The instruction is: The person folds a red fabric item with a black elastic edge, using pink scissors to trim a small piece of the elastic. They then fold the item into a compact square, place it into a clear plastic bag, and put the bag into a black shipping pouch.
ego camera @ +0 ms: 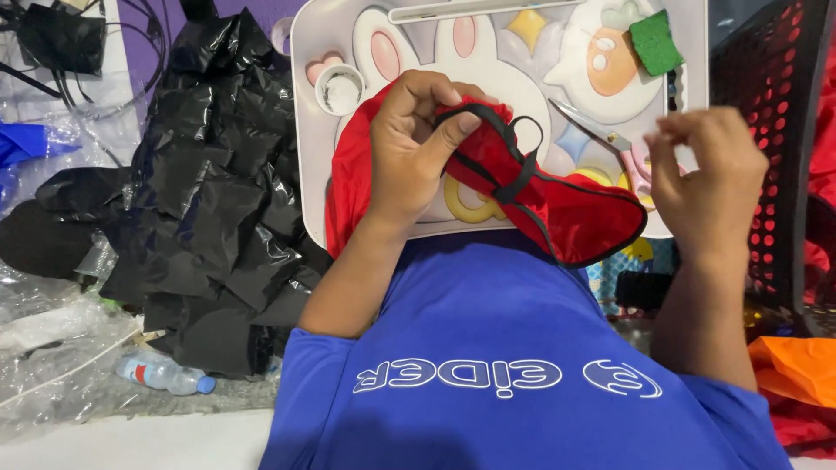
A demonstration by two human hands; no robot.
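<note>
Shirt (514, 348): blue, nearest the camera, white print across it.
Left hand (414, 148): closed, pinching the red cloth's black-trimmed edge between thumb and fingers.
Red cloth (566, 204): held up over the near edge of the tray, draped rightward, black binding along its rim.
Right hand (701, 165): raised beside the cloth, fingertips pinched together; anything held too small to tell.
Tray (309, 104): white, cartoon-moulded, lying beyond the hands.
Scissors (610, 144): pink-handled, on the tray.
Green sponge (655, 42): far corner of the tray.
Black plastic bags (218, 191): heaped left of the tray.
</note>
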